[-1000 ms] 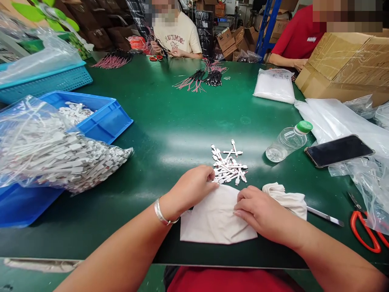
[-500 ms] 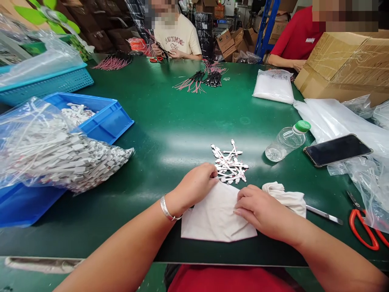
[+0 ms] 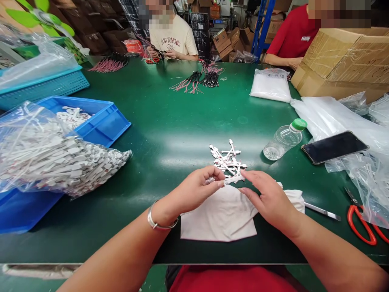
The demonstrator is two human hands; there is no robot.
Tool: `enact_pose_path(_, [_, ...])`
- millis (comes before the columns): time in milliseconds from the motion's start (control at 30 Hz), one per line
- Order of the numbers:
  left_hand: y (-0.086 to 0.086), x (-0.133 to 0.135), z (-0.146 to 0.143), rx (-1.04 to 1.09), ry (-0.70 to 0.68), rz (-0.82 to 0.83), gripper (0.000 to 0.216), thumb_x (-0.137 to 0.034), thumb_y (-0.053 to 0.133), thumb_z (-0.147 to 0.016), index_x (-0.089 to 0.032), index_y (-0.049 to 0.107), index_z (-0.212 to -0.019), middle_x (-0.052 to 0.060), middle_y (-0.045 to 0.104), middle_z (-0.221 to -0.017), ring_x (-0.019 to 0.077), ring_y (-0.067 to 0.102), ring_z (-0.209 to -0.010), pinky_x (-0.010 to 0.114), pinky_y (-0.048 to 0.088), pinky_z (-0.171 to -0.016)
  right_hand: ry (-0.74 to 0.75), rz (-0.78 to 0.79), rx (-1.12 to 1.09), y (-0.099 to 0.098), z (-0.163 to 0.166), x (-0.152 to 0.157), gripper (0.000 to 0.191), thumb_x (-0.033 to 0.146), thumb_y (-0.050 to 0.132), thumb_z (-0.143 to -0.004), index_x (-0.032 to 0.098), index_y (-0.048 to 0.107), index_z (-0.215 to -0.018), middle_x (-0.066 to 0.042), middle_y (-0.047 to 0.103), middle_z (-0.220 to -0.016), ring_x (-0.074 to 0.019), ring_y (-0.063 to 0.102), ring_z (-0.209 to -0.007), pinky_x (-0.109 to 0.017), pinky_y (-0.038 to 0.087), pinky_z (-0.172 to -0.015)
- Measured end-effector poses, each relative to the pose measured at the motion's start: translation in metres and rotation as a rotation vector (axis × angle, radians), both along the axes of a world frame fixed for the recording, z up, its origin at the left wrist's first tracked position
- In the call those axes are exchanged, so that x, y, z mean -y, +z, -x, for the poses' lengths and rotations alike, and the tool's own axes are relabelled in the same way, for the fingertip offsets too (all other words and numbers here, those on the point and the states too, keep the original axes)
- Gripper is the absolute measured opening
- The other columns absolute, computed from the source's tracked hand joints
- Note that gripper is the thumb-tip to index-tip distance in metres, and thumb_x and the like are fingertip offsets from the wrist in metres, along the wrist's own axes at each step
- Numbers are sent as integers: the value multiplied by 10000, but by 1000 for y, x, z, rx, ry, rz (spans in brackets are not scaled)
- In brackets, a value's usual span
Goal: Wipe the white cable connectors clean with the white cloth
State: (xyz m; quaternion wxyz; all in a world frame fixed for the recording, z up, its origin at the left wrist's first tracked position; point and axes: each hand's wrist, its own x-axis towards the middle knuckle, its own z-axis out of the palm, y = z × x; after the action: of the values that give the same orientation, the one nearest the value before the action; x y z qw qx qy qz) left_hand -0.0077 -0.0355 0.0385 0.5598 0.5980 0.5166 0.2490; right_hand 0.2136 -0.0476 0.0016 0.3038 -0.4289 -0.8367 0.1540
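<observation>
My left hand [image 3: 202, 188], with a silver bangle at the wrist, is closed on a short white connector cable [image 3: 233, 179] that points right from its fingertips. At the cable's far end is my right hand [image 3: 269, 198], thumb and forefinger apart; whether it touches the cable I cannot tell. Below both hands lies a folded white cloth [image 3: 219, 219], flat near the table edge. Just beyond the fingers is a loose pile of similar white connector cables [image 3: 227, 156]. Another bunched white cloth [image 3: 296, 198] is partly hidden behind my right hand, with tweezers [image 3: 323, 211] sticking out from it.
A clear bag of white cables [image 3: 67, 162] leans on blue bins [image 3: 106, 121] at left. To the right are a bottle [image 3: 282, 140], a phone [image 3: 336, 147], red-handled scissors [image 3: 361, 225] and plastic bags. Two people sit across the green table [image 3: 170, 117], beside a carton [image 3: 340, 61].
Both hands have lifted off the folded cloth and moved slightly up toward the pile. A white connector cable now shows in my left fingers. My right thumb and forefinger have spread.
</observation>
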Motion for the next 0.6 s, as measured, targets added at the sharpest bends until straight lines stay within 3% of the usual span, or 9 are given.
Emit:
enact_pose_path(133, [-1, 0, 0, 38, -4, 34, 179, -319, 602, -790, -157, 588, -864, -6, 549, -772, 111, 458, -675, 229, 363, -636, 6, 22, -35, -2, -1, -2, 224, 225, 507, -925, 188, 629, -1109, -78, 699, -921, -203, 634, -844, -352, 515, -769])
enact_pose_path(267, [1, 0, 1, 52, -15, 78, 237, -360, 627, -782, -155, 607, -899, -27, 522, -710, 87, 403, -607, 211, 314, -571, 12, 53, -74, 2, -1, -1, 186, 223, 500, -926, 178, 655, -1020, -62, 695, -867, -186, 619, -801, -326, 484, -742])
enact_pose_path(467, [1, 1, -1, 123, 20, 155, 356, -482, 582, -801, -149, 550, -679, -70, 335, -500, 64, 256, -476, 208, 188, -455, 23, 474, -154, 17, 2, 1, 297, 286, 409, -953, 180, 585, -739, -7, 597, -684, -134, 554, -656, -253, 422, -622])
enact_pose_path(600, [-6, 2, -5, 226, 98, 221, 338, -470, 632, -760, -161, 515, -687, -72, 361, -509, 54, 257, -459, 199, 177, -431, 59, 654, -204, 19, 6, 4, 312, 303, 396, -944, 177, 551, -705, -2, 582, -681, -128, 543, -665, -237, 408, -621])
